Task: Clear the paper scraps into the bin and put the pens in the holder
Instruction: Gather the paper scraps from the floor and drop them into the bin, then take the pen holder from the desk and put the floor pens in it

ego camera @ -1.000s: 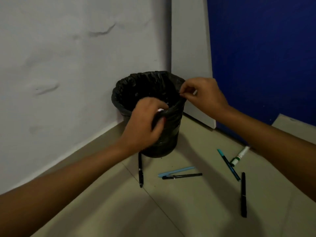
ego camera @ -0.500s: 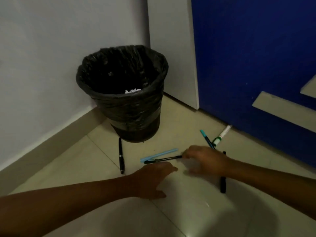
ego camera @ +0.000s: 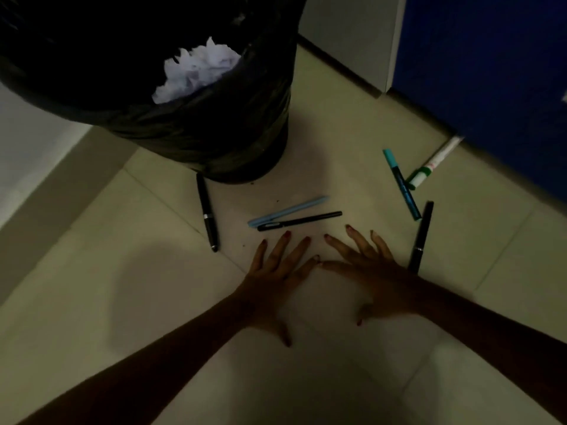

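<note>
Head view: left hand [ego camera: 277, 273] and right hand [ego camera: 366, 271], fingers spread and empty, lie flat just short of the pens [ego camera: 296, 217].

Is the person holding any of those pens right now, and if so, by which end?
Nothing is held. The left hand and right hand lie open, fingers spread, on the floor, just short of the black pen.

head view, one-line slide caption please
Both hands spread flat on tiled floor beside six scattered pens, white paper scraps binned.
</note>
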A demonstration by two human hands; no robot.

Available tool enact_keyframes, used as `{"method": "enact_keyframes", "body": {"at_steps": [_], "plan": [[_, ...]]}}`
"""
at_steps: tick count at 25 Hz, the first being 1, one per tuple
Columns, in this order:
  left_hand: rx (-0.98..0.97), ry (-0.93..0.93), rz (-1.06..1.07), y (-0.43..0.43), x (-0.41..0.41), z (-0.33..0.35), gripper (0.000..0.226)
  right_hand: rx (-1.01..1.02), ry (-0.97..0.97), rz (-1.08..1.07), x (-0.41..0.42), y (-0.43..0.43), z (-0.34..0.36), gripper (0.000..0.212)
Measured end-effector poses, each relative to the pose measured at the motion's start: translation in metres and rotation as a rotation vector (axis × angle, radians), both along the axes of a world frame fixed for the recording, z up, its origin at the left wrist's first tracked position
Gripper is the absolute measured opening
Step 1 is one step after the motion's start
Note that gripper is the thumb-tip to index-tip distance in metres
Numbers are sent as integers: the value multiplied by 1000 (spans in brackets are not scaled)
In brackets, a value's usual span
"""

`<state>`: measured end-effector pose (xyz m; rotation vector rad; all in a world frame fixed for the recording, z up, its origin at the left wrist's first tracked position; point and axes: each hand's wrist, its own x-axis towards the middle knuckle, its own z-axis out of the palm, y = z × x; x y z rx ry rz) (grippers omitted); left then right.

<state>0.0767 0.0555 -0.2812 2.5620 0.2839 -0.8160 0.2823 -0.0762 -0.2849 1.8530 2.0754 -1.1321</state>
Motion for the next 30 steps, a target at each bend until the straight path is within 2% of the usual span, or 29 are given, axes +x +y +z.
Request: {"method": "enact_keyframes", "body": {"at_steps": [3,4,5,6,8,10,12,14,16,19,21,22,24,25,26,27,28,30], "plan": [[-14,281,-78,3,15,25,137,-249,-87,115,-11,19,29,104],[-63,397,-51,3,27,44,131,-355,-88,130,-16,31,49,95],[-124,439,47,5,45,78,119,-401,-94,111,-15,48,84,78],[-202,370,226,5,62,109,101,-373,-87,37,-15,64,113,58],[-312,-11,647,15,87,197,57,-132,-136,-182,-4,92,210,31],[-379,-387,851,24,97,300,36,122,-39,-404,9,102,325,22],[-429,-682,868,36,97,423,30,324,222,-644,19,98,467,17],[-445,-917,797,48,108,539,24,510,365,-744,24,89,598,13],[-410,-1165,718,60,131,628,16,827,250,-734,36,88,686,14],[-186,-1445,687,80,189,721,19,1258,-65,-831,71,90,770,13],[-141,-1396,646,89,233,748,27,1366,-224,-966,100,89,803,25],[-95,-1252,582,94,254,749,37,1313,-309,-1071,117,89,813,40],[224,-832,436,103,280,731,60,982,-361,-1237,150,93,814,67],[347,-696,396,108,287,722,64,857,-301,-1266,163,98,808,64],[381,-658,390,109,291,716,65,824,-224,-1269,172,103,801,50],[354,-671,414,107,292,715,63,887,-169,-1259,176,104,794,36],[276,-730,470,104,289,717,58,974,-133,-1251,174,102,789,30],[11,-1006,682,99,279,724,43,1141,-51,-1200,156,89,787,31]]}}
